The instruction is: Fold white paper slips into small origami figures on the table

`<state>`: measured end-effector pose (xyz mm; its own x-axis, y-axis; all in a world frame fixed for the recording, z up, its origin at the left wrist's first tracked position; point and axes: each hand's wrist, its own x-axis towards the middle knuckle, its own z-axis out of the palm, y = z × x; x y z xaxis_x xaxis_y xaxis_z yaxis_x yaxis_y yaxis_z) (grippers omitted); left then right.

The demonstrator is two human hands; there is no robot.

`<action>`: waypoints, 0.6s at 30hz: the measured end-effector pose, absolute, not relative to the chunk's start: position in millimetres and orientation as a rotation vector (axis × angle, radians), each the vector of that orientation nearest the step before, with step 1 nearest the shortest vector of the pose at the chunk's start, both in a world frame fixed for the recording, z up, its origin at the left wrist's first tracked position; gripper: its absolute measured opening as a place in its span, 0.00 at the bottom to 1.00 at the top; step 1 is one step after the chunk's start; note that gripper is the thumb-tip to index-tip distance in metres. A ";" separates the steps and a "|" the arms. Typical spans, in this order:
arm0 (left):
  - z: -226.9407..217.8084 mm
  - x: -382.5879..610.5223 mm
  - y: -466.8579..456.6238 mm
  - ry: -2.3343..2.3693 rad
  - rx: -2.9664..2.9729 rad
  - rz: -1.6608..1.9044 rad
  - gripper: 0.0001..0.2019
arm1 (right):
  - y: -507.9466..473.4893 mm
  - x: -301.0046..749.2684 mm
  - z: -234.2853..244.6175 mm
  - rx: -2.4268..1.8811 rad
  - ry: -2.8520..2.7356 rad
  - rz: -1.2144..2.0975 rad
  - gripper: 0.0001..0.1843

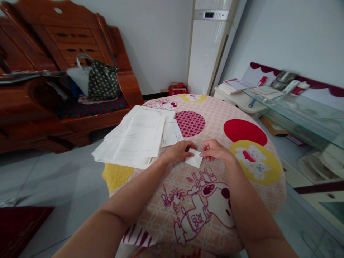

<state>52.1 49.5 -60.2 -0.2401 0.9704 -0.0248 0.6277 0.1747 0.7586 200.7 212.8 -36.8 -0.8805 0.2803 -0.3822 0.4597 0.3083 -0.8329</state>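
Patterned tablecloth (216,109) spreads under both forearms. Left hand (181,149) and right hand (214,149) each pinch the small folded paper (194,160) between thumb and fingers, at its left and right sides, just above the cloth or on it; I can't tell which. Visible creases suggest some folding is done; how much is left isn't clear. Beside the left hand, printed sheets (141,134) lie flat in a loose pile, apparently unfolded; farther off stands a wooden bench (76,34)

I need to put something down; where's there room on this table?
Bare tablecloth lies around the red circle, beyond the right hand, and between the forearms. Crowded: left, under stacked papers, and where both hands hold folded paper.
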 end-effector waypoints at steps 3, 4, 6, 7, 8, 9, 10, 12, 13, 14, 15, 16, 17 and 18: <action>-61.5 50.9 50.3 1.879 1.293 1.073 0.09 | 211.6 199.3 -36.2 0.765 2.362 -1.814 0.04; -62.1 50.8 50.6 1.838 1.184 1.165 0.06 | 210.9 199.0 -35.3 0.796 2.342 -1.856 0.03; -63.0 50.7 51.0 1.708 0.964 1.358 0.05 | 210.3 198.9 -33.5 0.830 2.285 -1.904 0.05; -63.2 50.5 51.1 1.631 0.873 1.437 0.06 | 210.4 199.1 -32.9 0.831 2.254 -1.924 0.06; -63.2 50.3 51.1 1.560 0.802 1.492 0.08 | 210.8 199.4 -32.7 0.826 2.228 -1.949 0.07; -62.9 50.0 50.9 1.505 0.750 1.527 0.10 | 211.5 199.7 -33.0 0.818 2.208 -1.985 0.08; -62.3 49.8 50.5 1.466 0.718 1.538 0.12 | 212.2 199.9 -33.7 0.806 2.198 -2.031 0.09; -60.7 49.9 49.4 1.417 0.699 1.507 0.15 | 213.6 199.6 -36.4 0.779 2.187 -2.136 0.11; -59.6 50.4 48.8 1.402 0.700 1.483 0.16 | 214.1 199.0 -38.4 0.770 2.181 -2.186 0.12; -58.5 51.3 48.2 1.389 0.706 1.456 0.17 | 214.1 198.1 -40.7 0.769 2.177 -2.228 0.13; -57.4 52.6 47.6 1.380 0.714 1.430 0.18 | 213.9 196.9 -43.1 0.775 2.172 -2.262 0.13; -56.3 54.1 47.1 1.373 0.722 1.405 0.19 | 213.3 195.4 -45.6 0.786 2.168 -2.289 0.13; -55.2 55.7 46.7 1.369 0.728 1.384 0.19 | 212.4 193.8 -48.1 0.797 2.166 -2.312 0.14; -54.2 57.3 46.5 1.366 0.733 1.363 0.20 | 211.3 192.2 -50.3 0.805 2.167 -2.335 0.14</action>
